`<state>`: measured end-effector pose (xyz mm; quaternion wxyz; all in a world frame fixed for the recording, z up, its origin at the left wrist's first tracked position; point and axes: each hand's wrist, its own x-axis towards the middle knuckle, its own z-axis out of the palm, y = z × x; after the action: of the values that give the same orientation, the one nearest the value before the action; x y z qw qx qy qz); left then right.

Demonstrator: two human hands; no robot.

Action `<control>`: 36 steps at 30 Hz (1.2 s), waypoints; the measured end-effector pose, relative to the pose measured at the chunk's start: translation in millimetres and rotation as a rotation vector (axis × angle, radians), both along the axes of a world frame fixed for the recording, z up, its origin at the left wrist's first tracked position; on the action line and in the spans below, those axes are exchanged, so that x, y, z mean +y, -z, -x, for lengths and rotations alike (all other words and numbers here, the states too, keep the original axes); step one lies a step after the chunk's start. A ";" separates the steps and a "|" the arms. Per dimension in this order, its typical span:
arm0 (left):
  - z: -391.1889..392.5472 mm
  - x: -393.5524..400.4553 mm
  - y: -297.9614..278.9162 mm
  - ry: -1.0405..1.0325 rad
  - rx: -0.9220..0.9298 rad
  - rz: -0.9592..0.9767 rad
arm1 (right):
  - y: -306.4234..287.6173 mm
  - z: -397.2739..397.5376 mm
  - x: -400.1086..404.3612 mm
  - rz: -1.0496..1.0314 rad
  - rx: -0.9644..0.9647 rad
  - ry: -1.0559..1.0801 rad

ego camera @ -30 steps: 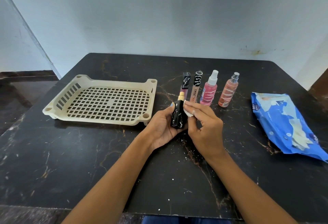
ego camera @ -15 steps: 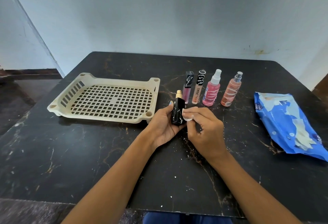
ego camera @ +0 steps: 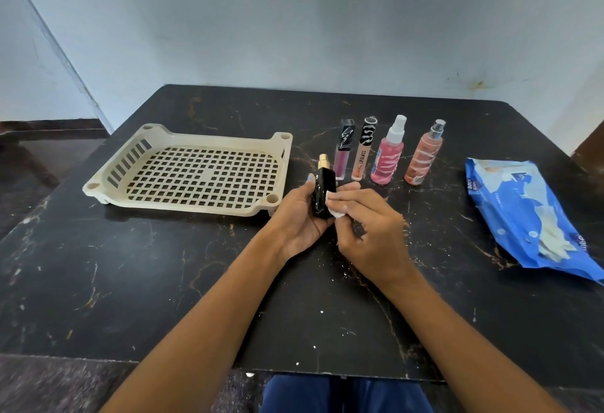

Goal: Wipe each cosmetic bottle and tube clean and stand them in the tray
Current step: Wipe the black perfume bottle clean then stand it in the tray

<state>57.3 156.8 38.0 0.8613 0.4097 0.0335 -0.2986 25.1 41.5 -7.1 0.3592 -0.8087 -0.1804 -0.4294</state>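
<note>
My left hand grips a black bottle with a gold top, held upright just above the table. My right hand presses a small white wipe against the bottle's right side. Behind them stand a pink lip gloss tube, a beige lip gloss tube, a pink spray bottle and a peach spray bottle in a row. The cream slotted tray sits to the left with nothing in it.
A blue wipes packet lies at the right of the black marble table. A pale wall runs behind the table. White specks dot the tabletop near my hands.
The bottle has been turned more upright in my left hand, and the wipe has slid down its right side. The view has shifted slightly.
</note>
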 end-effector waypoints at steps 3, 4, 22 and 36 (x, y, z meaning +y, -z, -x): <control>-2.4 -0.2 3.1 -0.017 0.008 0.013 | 1.4 -2.3 -1.7 -0.017 0.036 0.086; -3.1 -0.1 4.3 -0.025 0.009 0.008 | 1.0 -2.3 -1.0 -0.012 0.044 0.087; -8.2 -0.8 9.3 0.008 -0.012 0.004 | 1.9 2.9 2.9 -0.023 0.046 0.087; -9.2 -2.0 10.5 -0.005 -0.020 -0.006 | 1.8 3.2 4.3 -0.032 0.027 0.056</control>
<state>66.5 154.7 27.6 0.8611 0.4152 0.0266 -0.2923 21.8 45.9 -8.9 0.3622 -0.8133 -0.1461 -0.4313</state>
